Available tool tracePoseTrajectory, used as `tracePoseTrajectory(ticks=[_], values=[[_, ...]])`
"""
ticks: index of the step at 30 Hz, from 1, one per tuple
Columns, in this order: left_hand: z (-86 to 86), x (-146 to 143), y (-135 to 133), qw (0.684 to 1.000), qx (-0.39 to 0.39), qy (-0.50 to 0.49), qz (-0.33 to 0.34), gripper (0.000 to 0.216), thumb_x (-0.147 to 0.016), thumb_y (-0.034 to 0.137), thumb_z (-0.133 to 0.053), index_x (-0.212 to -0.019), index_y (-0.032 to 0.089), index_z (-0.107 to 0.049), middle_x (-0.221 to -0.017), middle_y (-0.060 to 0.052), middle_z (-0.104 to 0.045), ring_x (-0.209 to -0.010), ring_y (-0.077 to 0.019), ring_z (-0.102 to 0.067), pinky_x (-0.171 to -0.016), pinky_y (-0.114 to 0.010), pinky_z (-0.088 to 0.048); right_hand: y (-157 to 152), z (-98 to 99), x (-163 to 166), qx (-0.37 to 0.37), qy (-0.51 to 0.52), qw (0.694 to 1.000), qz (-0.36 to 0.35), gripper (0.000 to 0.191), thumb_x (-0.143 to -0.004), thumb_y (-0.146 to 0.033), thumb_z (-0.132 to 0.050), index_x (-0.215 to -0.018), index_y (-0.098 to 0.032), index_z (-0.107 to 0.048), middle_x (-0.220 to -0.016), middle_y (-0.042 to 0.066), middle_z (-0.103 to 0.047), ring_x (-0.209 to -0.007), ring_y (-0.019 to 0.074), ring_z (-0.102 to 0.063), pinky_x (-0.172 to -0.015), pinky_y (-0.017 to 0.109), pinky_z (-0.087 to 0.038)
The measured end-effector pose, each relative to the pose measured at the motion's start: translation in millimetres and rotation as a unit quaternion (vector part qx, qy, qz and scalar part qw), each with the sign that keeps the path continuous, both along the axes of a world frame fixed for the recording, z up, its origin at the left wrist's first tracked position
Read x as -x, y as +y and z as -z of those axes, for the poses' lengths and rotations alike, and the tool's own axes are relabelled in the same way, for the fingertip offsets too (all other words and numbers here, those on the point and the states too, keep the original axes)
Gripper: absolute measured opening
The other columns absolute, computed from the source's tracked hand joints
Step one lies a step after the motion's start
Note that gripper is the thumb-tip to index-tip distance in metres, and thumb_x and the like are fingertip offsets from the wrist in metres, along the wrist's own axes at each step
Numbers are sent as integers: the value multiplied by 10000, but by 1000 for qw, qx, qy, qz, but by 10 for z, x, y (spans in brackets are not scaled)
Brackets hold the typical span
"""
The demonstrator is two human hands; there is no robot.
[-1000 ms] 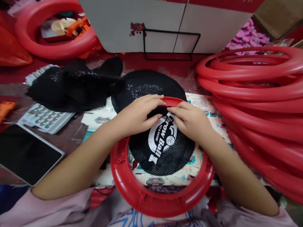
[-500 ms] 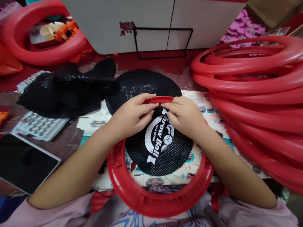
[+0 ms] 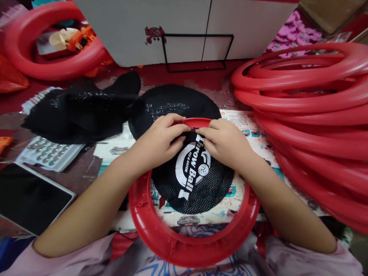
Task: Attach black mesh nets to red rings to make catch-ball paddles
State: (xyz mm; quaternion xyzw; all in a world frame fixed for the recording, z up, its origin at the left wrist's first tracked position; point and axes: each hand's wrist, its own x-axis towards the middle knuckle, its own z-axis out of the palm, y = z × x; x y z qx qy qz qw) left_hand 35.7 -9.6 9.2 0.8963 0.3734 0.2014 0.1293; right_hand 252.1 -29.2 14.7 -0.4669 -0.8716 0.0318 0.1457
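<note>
A red plastic ring (image 3: 189, 251) lies in front of me with its hollow ribbed side up, its near edge against my shirt. Inside it is a black mesh disc (image 3: 201, 197) with white "Throw Ball" print, its far edge at the ring's far rim. My left hand (image 3: 165, 138) has its fingers closed on the mesh edge at that rim, left of centre. Just to the right, my right hand (image 3: 227, 140) pinches the same edge, fingertips near the left ones. The fingertips partly hide the mesh edge. Another black mesh disc (image 3: 178, 101) lies behind the ring.
Red rings (image 3: 304, 130) are piled at the right. Crumpled black mesh (image 3: 77, 109) lies at the left above a tray of round metal pieces (image 3: 50, 151). A dark tablet (image 3: 31, 199) is nearer. A black wire stand (image 3: 198, 71) stands before a white panel (image 3: 184, 19).
The fingertips of both hands have shifted slightly down along the far rim and a little apart. The ring and mesh are nearly where they were.
</note>
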Motion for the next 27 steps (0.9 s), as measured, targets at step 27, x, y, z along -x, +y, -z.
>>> tracePoseTrajectory(ticks=[27], values=[[-6,13,-32,998,-35,-4,43,312,-934,208,-508,-1195,84,-626,-1374,-210,-493,-1307,-296,-504,-1098,-474,-457,-9,47,-80,-32,41,999,-16,366,-936,-174,-397,-1031,-156,-750,-800,92,-595,-762,210,-501,-715,334,-390]])
